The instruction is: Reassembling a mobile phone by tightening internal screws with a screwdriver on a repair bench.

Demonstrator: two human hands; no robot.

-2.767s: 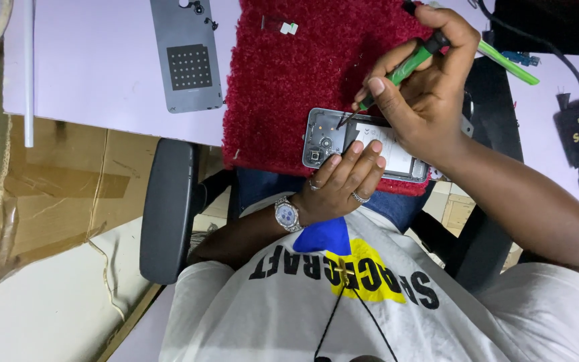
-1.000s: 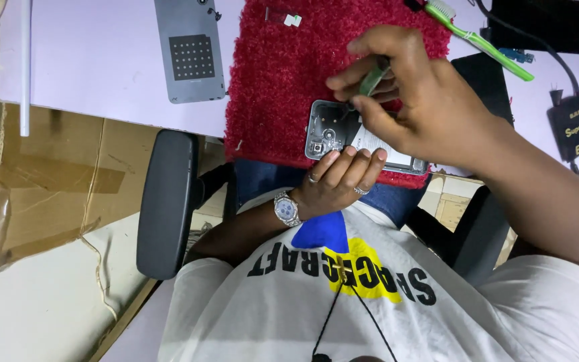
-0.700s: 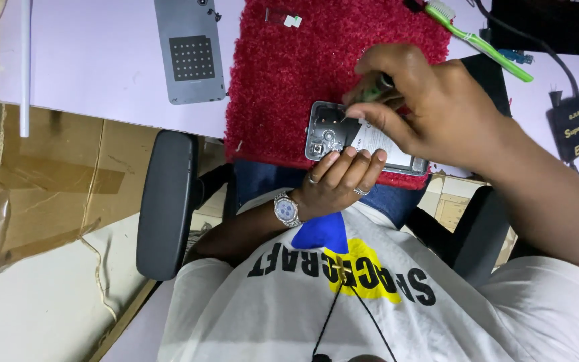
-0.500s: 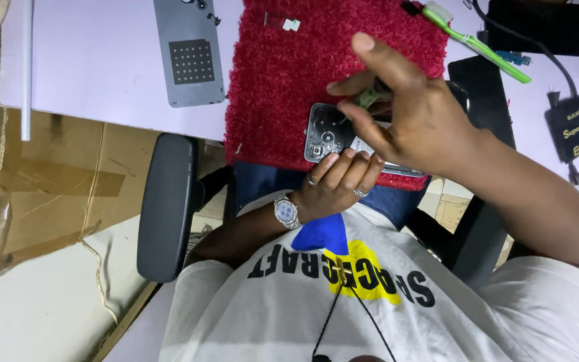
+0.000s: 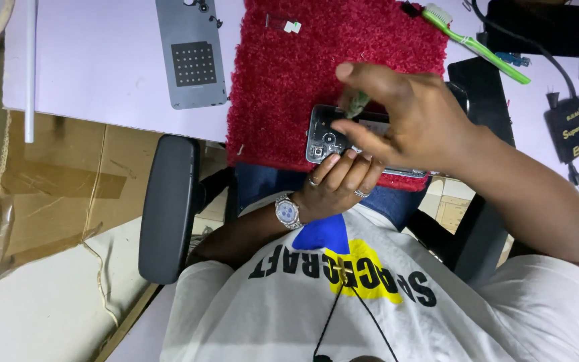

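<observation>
The left hand (image 5: 340,184), low in the middle of the frame with a wristwatch (image 5: 288,212) on its wrist and rings on two fingers, presses its fingertips against the near edge of an opened phone (image 5: 330,134), steadying it. The right hand (image 5: 413,117) hovers over the phone from the right of the frame, its thumb and fingers pinched together around a small greenish tool (image 5: 355,102) whose tip points down toward the phone's exposed insides; the index finger stretches out to the left above it. The tool is blurred, so its exact kind cannot be told.

The phone lies near the lower edge of a red fluffy mat (image 5: 316,60), centre of the frame, with its back removed and the camera cluster at its left end showing. The right hand covers most of its right half.

On the pale table (image 5: 95,60) in the upper left lies a grey back cover (image 5: 192,57) with a dark dotted square on it, just beside the mat. A small pale part (image 5: 292,27) rests on the mat near the top edge. In the upper right, a green toothbrush (image 5: 474,41) lies at a slant, near a black charger block (image 5: 573,126) with its cable. A black chair armrest (image 5: 169,204) stands at lower left.
</observation>
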